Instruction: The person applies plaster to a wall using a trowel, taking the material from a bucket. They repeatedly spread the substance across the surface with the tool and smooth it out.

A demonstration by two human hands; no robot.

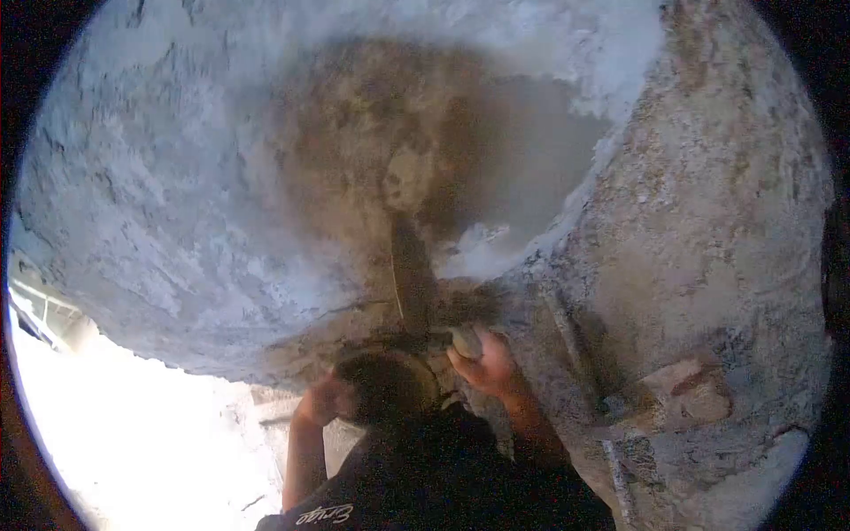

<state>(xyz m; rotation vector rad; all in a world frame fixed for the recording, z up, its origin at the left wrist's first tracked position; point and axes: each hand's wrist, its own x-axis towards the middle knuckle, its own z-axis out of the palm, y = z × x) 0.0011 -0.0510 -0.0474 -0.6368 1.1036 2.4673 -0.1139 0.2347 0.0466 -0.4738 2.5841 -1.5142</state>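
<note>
Neither of my hands is in view. A person in a dark shirt (425, 478) stands at the bottom centre, seen from behind, their head (385, 385) close to a rough surface. Their hand on the right (485, 361) grips the pale handle of a trowel. The trowel's long narrow blade (412, 265) lies flat against a wet brown plaster patch (372, 142). Their other hand (319, 400) is raised beside their head, and I cannot tell what it touches.
Rough grey-white plaster (142, 177) covers the left and top. A mottled rough wall (708, 203) fills the right, with a reddish brick-like block (686, 394) and a thin bar (567, 332). A bright overexposed opening (124, 442) lies at the lower left.
</note>
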